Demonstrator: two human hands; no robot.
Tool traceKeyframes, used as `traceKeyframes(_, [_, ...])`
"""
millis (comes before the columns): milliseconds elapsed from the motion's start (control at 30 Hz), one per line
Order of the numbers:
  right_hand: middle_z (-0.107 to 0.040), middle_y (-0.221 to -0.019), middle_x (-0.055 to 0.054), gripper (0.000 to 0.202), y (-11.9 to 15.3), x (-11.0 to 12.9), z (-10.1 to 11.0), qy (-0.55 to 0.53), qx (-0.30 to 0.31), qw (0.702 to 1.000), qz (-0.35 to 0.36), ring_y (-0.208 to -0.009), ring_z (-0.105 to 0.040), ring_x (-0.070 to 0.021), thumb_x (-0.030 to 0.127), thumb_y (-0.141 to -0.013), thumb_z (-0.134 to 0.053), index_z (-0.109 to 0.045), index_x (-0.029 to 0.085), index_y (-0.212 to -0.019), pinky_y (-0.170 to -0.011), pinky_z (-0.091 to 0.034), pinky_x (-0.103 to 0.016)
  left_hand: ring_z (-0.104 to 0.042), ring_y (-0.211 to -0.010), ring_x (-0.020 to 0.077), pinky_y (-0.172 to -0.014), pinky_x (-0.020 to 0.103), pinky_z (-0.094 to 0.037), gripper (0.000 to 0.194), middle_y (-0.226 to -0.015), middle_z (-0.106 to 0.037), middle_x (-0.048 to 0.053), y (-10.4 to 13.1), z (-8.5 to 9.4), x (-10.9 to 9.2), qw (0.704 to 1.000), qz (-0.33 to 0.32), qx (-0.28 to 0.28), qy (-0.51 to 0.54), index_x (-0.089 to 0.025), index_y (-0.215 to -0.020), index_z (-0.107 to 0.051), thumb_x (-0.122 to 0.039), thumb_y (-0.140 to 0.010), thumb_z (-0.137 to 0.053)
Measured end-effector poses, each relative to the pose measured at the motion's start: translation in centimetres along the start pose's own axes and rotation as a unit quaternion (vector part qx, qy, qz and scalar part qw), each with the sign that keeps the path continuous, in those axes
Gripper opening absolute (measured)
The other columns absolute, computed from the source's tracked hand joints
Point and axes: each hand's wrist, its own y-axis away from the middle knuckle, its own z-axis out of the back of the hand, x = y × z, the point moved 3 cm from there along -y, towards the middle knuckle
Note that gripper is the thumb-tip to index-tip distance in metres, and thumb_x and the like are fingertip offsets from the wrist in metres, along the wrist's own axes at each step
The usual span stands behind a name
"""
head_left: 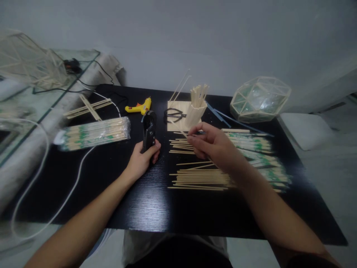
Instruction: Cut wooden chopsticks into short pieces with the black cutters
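Holding in the left hand [146,158], at nine o'clock from the middle of the black wood-grain desk [156,212], a black hand tool with a curved head [149,130], head up, in a closed grip. Pinching in the right hand [208,145], at two o'clock, a thin pale wooden stick [180,130] with grip together on it, pointing toward eleven o'clock over the near part of a square light-wood board [171,127].

Resting on that board at twelve o'clock: black loop-handled scissors [178,115], beside a pale wooden stick-walled holder [193,114] filled with upright sticks [198,93]. Lying at eleven o'clock, a yellow glue gun [138,108]; at ten, crossed pale stick strips [90,107] and, nearer, a clear plastic pack of sticks with green print [96,134].

Spread below and beside the right hand, from two to five o'clock, loose pale sticks [200,178] and green-and-white stick packs [269,169]. Standing beyond at two, a faceted clear-panelled body with pale edges [260,99], near slim blue strips [220,114]. Looping over the desk at nine, a white cable [79,175].
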Motion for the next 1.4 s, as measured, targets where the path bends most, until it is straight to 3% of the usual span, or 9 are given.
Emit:
traceKeyframes(100, [-0.039, -0.049, 0.013, 0.029, -0.3, -0.5, -0.2, 0.079, -0.023, 0.996, 0.024, -0.044, -0.033, -0.0073, 0.036, -0.088, -0.078, -0.066, 0.019, -0.109, -0.045, -0.024, -0.021, -0.046, -0.051, 0.0114, -0.053, 0.026, -0.037, 0.025, -0.058, -0.051, -0.004, 0.1, 0.5, -0.2, 0.995, -0.030, -0.032, -0.087, -0.019, -0.081, -0.061, -0.040, -0.089, -0.070])
traceKeyframes(233, [-0.035, -0.050, 0.011, 0.019, -0.5, -0.8, -0.3, 0.155, -0.043, 0.984, 0.081, -0.046, -0.030, -0.0076, 0.033, -0.092, -0.075, -0.076, 0.019, -0.104, -0.046, -0.022, -0.024, -0.048, -0.058, 0.0126, -0.058, 0.025, -0.038, 0.022, -0.065, -0.055, -0.003, 0.2, 1.2, -0.8, 0.967, -0.085, -0.087, -0.224, -0.019, -0.089, -0.065, -0.041, -0.091, -0.068])
traceKeyframes(467, [-0.037, -0.052, 0.010, 0.019, -0.8, -1.3, -0.4, 0.165, -0.053, 0.980, 0.096, -0.048, -0.031, -0.0078, 0.033, -0.093, -0.074, -0.078, 0.019, -0.103, -0.048, -0.023, -0.024, -0.057, -0.072, 0.0141, -0.069, 0.024, -0.042, 0.021, -0.079, -0.063, -0.002, 0.7, 0.6, -1.9, 0.940, -0.125, -0.034, -0.316, -0.019, -0.093, -0.065, -0.040, -0.096, -0.061])
traceKeyframes(600, [-0.037, -0.054, 0.010, 0.018, -0.8, -1.3, -0.5, 0.171, -0.049, 0.979, 0.099, -0.049, -0.033, -0.0074, 0.032, -0.093, -0.074, -0.078, 0.018, -0.103, -0.048, -0.024, -0.023, -0.057, -0.071, 0.0140, -0.069, 0.024, -0.042, 0.021, -0.078, -0.064, -0.002, 0.8, 0.4, -1.9, 0.929, -0.134, -0.016, -0.346, -0.019, -0.095, -0.064, -0.040, -0.096, -0.062])
traceKeyframes(767, [-0.056, -0.072, 0.005, 0.017, -0.7, -1.2, -0.6, 0.146, -0.028, 0.985, 0.089, -0.054, -0.045, -0.0062, 0.031, -0.093, -0.072, -0.074, 0.016, -0.102, -0.050, -0.035, -0.021, -0.050, -0.062, 0.0121, -0.062, 0.024, -0.037, 0.023, -0.069, -0.056, -0.004, 0.8, 0.3, -1.9, 0.920, -0.146, -0.019, -0.364, -0.019, -0.084, -0.059, -0.039, -0.096, -0.060])
traceKeyframes(933, [-0.066, -0.087, 0.000, 0.019, -0.6, -1.4, -1.4, 0.106, -0.022, 0.991, 0.074, -0.053, -0.053, -0.0060, 0.032, -0.092, -0.072, -0.069, 0.016, -0.102, -0.047, -0.039, -0.020, -0.050, -0.064, 0.0118, -0.063, 0.023, -0.038, 0.018, -0.072, -0.057, -0.003, 1.1, 0.0, -1.8, 0.906, -0.159, -0.004, -0.392, -0.019, -0.085, -0.058, -0.034, -0.096, -0.060])
traceKeyframes(1133, [-0.062, -0.069, 0.003, 0.028, -0.5, -1.9, -2.2, 0.075, -0.062, 0.991, 0.091, -0.054, -0.052, -0.0090, 0.042, -0.088, -0.079, -0.070, 0.017, -0.096, -0.051, -0.042, -0.023, -0.055, -0.068, 0.0129, -0.066, 0.024, -0.041, 0.007, -0.079, -0.063, -0.002, 1.5, -0.3, -1.3, 0.888, -0.193, 0.013, -0.418, -0.019, -0.096, -0.060, -0.025, -0.092, -0.061])
traceKeyframes(1400, [-0.063, -0.070, 0.002, 0.031, -0.9, -2.3, -2.3, 0.038, -0.032, 0.995, 0.082, -0.054, -0.048, -0.0083, 0.047, -0.086, -0.080, -0.069, 0.018, -0.088, -0.051, -0.040, -0.023, -0.059, -0.071, 0.0142, -0.068, 0.025, -0.045, 0.011, -0.083, -0.066, 0.000, 1.5, -0.4, -1.2, 0.888, -0.207, 0.017, -0.411, -0.019, -0.101, -0.062, -0.027, -0.094, -0.060])
